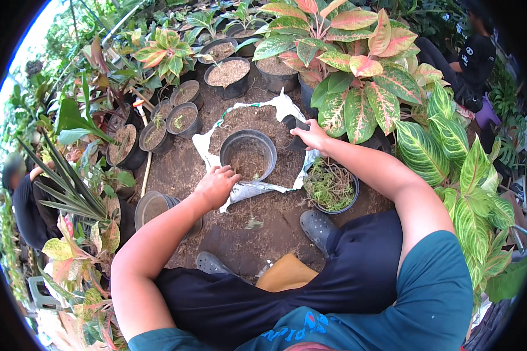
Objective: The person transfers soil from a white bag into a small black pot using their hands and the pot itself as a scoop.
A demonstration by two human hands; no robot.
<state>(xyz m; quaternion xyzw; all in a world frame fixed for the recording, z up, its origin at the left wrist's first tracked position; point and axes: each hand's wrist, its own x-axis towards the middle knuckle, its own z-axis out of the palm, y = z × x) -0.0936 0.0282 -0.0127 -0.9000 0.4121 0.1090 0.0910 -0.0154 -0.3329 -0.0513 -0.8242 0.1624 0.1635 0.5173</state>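
A black plastic pot (pixel 271 166) with some soil in it stands in an open white sack (pixel 203 146) of brown soil (pixel 231 121). My left hand (pixel 216 186) is at the pot's near left rim, fingers bent over its edge. On the right side of the sack, my right hand (pixel 313 136) grips a small dark scoop-like container (pixel 293 124), tilted over the soil. The palm hides part of it, so its contents do not show.
Beside the sack's near right edge sits a pot of uprooted-looking greenery (pixel 331 186). An empty-looking pot (pixel 152 206) stands left of my forearm. Potted plants crowd the far side, with a red-leaved one (pixel 357 64) at right. Two people (pixel 477 61) sit at the edges.
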